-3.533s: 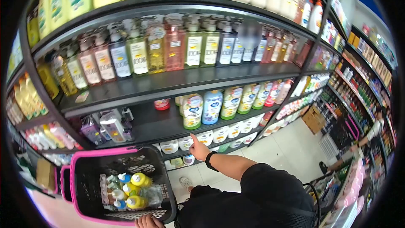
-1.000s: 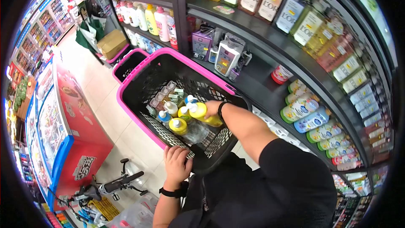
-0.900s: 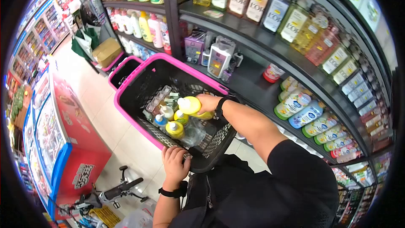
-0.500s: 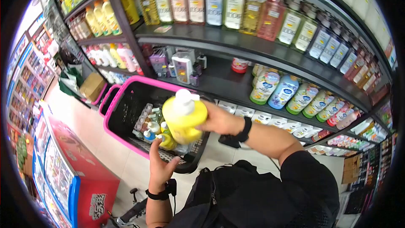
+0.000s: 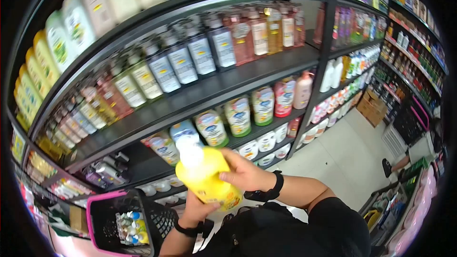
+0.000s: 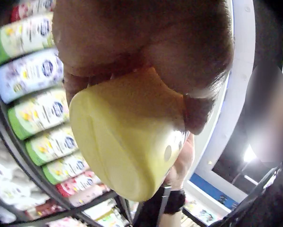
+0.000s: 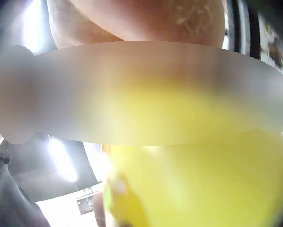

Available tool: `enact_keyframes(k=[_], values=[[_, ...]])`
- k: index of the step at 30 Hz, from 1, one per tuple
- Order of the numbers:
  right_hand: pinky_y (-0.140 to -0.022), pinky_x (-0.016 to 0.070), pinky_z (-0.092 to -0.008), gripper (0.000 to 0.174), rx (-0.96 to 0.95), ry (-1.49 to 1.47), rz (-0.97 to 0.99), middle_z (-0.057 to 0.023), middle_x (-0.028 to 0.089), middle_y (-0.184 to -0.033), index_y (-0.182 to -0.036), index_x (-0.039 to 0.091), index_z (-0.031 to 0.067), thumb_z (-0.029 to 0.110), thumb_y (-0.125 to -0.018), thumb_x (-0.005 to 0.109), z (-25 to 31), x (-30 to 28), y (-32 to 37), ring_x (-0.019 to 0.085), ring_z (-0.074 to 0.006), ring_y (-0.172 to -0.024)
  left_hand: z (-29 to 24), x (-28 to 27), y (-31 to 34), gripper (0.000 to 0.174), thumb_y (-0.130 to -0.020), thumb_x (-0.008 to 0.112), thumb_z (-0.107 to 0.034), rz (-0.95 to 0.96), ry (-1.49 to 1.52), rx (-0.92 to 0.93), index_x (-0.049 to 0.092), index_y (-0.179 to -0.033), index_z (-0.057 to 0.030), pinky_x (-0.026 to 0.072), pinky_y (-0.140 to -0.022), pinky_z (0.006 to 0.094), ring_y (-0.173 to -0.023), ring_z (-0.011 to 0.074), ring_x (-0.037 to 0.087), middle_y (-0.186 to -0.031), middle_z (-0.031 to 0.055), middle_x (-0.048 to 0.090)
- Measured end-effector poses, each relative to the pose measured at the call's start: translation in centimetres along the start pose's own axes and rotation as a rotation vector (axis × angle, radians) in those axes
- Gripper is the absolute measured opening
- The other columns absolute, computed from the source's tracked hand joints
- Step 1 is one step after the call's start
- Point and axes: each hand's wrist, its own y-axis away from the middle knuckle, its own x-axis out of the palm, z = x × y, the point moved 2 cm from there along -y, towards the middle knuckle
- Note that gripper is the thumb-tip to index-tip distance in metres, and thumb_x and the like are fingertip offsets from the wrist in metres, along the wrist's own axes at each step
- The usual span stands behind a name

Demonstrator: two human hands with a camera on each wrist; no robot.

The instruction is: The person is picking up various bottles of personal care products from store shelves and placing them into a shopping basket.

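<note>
A yellow pump bottle (image 5: 204, 173) with a white top is held up in front of the shelves, tilted with its top toward the upper left. My right hand (image 5: 250, 173) grips its side, thumb across the front. Lower down, my left hand (image 5: 196, 208) holds the bottle near its base, thumb on the near face. From the left wrist, the smooth bottle base (image 6: 127, 142) shows beneath my left palm (image 6: 141, 42). Yellow bottle surface (image 7: 212, 179) fills much of the right wrist view, partly blurred, below my right hand (image 7: 146, 19).
A black basket (image 5: 159, 216) with a pink rim stands at lower left, holding several bottles (image 5: 135, 228). Shelves (image 5: 214, 83) of pump bottles curve across the front, with flowered bottles (image 5: 238, 116) one level below. Tiled floor (image 5: 328, 154) and a cardboard box (image 5: 371, 108) lie to the right.
My right hand has lifted the yellow pump bottle from the basket. My left hand has left the basket rim and now holds the bottle too. The view has swung right along the shelves.
</note>
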Motion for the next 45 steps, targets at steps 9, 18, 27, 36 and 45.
enact_keyframes(k=[9, 18, 27, 36, 45], values=[[-0.118, 0.0316, -0.0395, 0.099, -0.009, 0.657, -0.351, -0.0236, 0.033, -0.155, -0.158, 0.009, -0.0025, 0.017, -0.087, 0.076, 8.9, -13.1, 7.8, 0.035, -0.0324, -0.145, 1.3, 13.9, -18.4, 0.073, -0.083, 0.078, -0.024, 0.132, 0.120, 0.173, 0.041, -0.141, 0.0007, 0.0546, -0.097, 0.0383, -0.114, 0.0255, 0.066, -0.130, 0.0156, 0.061], [-0.119, 0.0289, -0.0422, 0.099, -0.129, 0.694, -0.550, -0.0342, 0.028, -0.156, -0.157, 0.003, -0.0078, 0.024, -0.092, 0.070, 11.8, -22.1, 5.5, 0.031, -0.0427, -0.148, 0.4, 21.3, -29.0, 0.065, -0.085, 0.073, -0.012, 0.282, -0.010, 0.264, 0.039, -0.139, 0.0018, 0.0539, -0.098, 0.0374, -0.113, 0.0237, 0.065, -0.128, 0.0154, 0.060], [-0.113, 0.0372, -0.0385, 0.094, -0.188, 0.644, -0.626, -0.0232, 0.040, -0.149, -0.156, 0.008, -0.0071, 0.019, -0.092, 0.071, 13.4, -30.0, 1.1, 0.046, -0.0281, -0.135, 1.6, 23.4, -36.9, 0.060, -0.093, 0.072, -0.019, 0.263, -0.199, 0.319, 0.038, -0.137, 0.0038, 0.0523, -0.096, 0.0355, -0.112, 0.0211, 0.062, -0.126, 0.0156, 0.058], [-0.112, 0.0401, -0.0375, 0.095, -0.152, 0.386, -0.548, -0.0184, 0.041, -0.150, -0.159, 0.006, -0.0010, 0.005, -0.089, 0.070, 14.2, -36.2, -2.7, 0.047, -0.0232, -0.136, 1.8, 24.1, -41.0, 0.072, -0.090, 0.069, -0.009, 0.173, -0.118, 0.365, 0.027, -0.147, 0.0047, 0.0497, -0.101, 0.0385, -0.122, 0.0254, 0.057, -0.137, 0.0197, 0.049], [-0.114, 0.0373, -0.0378, 0.095, -0.165, 0.448, -0.492, -0.0177, 0.039, -0.151, -0.159, 0.006, -0.0015, 0.004, -0.088, 0.069, 15.1, -40.8, -3.5, 0.044, -0.0238, -0.138, 2.9, 25.5, -44.7, 0.073, -0.092, 0.069, -0.004, 0.226, -0.072, 0.228, 0.027, -0.151, -0.0011, 0.0467, -0.106, 0.0367, -0.127, 0.0229, 0.055, -0.138, 0.0149, 0.051]])
